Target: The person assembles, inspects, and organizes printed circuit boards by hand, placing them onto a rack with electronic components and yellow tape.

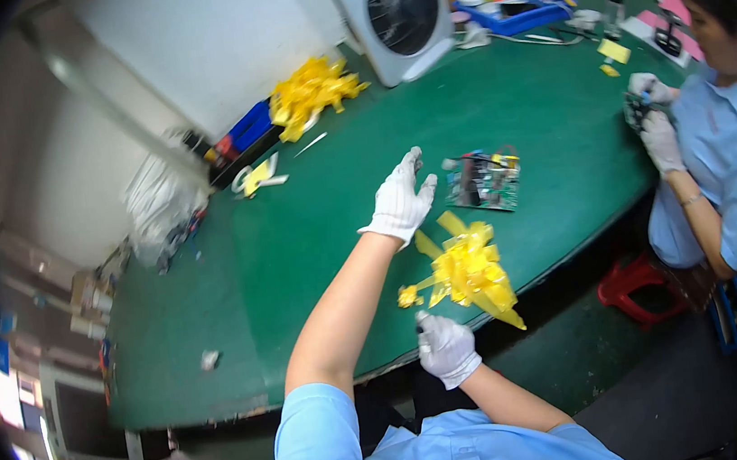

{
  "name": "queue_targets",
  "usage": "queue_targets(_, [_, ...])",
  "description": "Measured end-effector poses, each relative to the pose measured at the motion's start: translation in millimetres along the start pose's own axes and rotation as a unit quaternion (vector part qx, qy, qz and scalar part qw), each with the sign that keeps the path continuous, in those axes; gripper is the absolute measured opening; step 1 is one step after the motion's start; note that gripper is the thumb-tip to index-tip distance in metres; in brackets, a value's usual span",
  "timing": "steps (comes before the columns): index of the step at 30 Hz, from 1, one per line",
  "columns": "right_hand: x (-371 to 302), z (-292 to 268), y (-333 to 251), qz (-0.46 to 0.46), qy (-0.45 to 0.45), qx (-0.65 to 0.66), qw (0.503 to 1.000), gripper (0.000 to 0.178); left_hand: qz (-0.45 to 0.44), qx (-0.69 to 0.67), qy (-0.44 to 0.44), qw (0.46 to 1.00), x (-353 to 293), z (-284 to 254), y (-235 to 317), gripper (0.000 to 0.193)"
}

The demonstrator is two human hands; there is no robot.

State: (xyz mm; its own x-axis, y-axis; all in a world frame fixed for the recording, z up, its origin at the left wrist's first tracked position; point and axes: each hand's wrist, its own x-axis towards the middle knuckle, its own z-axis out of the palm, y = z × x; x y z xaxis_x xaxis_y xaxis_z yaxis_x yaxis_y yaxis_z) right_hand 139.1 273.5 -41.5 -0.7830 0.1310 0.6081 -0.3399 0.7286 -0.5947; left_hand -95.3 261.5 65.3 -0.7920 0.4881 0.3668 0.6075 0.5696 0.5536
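Observation:
My left hand (399, 202), in a white glove, reaches over the green table with its fingers stretched out and nothing in them. Just right of its fingertips lies a green circuit board (495, 184) crowded with components. A tangled clump of yellow tape (473, 268) sits between the board and the table's near edge. Beside that clump is a small yellow wad (408, 296). At the near edge my right hand (448, 350), also gloved, is closed; a bit of something dark shows at its fingers, too small to name.
A co-worker (713, 145) at the right holds another board (637, 111). Along the back stand a box fan (390, 18), a yellow tape pile (312, 95) and a blue tray (527, 23). A plastic bag (160, 199) lies left; a red stool (626, 291) is under the right edge.

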Motion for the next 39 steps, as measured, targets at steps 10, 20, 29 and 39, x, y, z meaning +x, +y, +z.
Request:
queue_targets(10, [-15.7,18.3,44.0,0.010,-0.036,0.004,0.999,0.041,-0.360,0.194,0.254,0.877,-359.2,-243.5,-126.0,0.047])
queue_targets(20, [10.7,6.1,9.3,-0.052,-0.189,0.137,0.971,0.039,-0.730,0.373,0.489,0.299,-851.2,-255.0,169.2,0.045])
queue_targets(29, [1.6,65.9,-119.7,-0.207,-0.307,0.189,0.909,0.045,-0.844,0.288,0.336,-0.305,-962.0,-78.3,474.0,0.062])
queue_targets(39, [-30.0,64.6,-176.2,-0.302,-0.360,0.171,0.866,0.041,-0.918,0.073,0.362,-0.144,-1005.1,-67.1,510.9,0.084])
